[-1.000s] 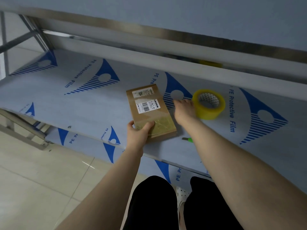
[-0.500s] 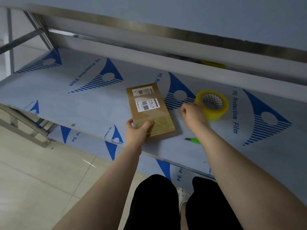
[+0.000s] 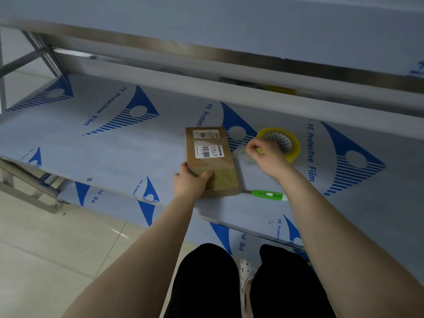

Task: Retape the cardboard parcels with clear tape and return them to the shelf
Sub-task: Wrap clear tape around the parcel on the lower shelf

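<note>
At frame centre, the cardboard parcel is gripped at its near end on the shelf by the left hand. The tape roll, just right, is pinched by the curled right hand. If the roll is dragged along, the strip could fold onto itself.

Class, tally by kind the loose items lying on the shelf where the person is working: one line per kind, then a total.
cardboard parcel: 1
tape roll: 1
green cutter knife: 1
Total: 3
</note>
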